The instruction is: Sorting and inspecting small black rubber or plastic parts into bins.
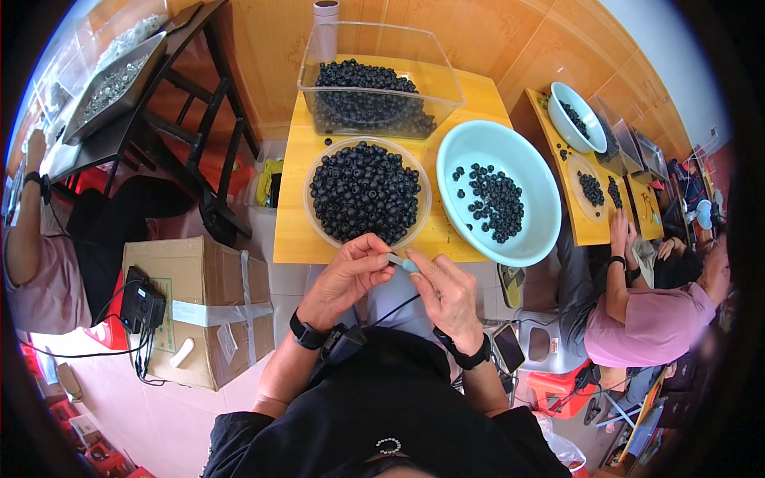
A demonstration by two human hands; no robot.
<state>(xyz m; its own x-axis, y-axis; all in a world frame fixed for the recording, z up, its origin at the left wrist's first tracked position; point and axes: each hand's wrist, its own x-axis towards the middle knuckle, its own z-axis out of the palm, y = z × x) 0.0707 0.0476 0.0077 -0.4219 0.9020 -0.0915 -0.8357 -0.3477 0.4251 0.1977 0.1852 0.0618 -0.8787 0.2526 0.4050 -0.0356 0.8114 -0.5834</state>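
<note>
Left hand point(348, 275) and right hand point(446, 291) meet over the near edge of the yellow table point(296, 199), just below picture centre; fingertips of both pinch together on one small pale blue-grey piece point(402, 263) held between them, the left thumb and forefinger closed at its left end, the right at its right end; what the piece is, too small to tell; each wrist carries a black band; a thin black cord runs from between the hands toward 6 o'clock; at 12 o'clock from the hands, just beyond them, a round clear dish point(366, 195) heaped with small black ring-shaped pieces point(362, 187); at 2 o'clock from the hands, a pale blue basin point(494, 147) touching the dish, holding a thinner scatter of the same black pieces; farther at 12 o'clock, a clear rectangular tub point(374, 76) with more black pieces; at 9 o'clock, well apart, a taped cardboard box point(207, 311) on the floor with a black device point(142, 307) against its side; at 3 o'clock, another person point(645, 319) in pink seated at a second yellow table point(570, 191).
</note>
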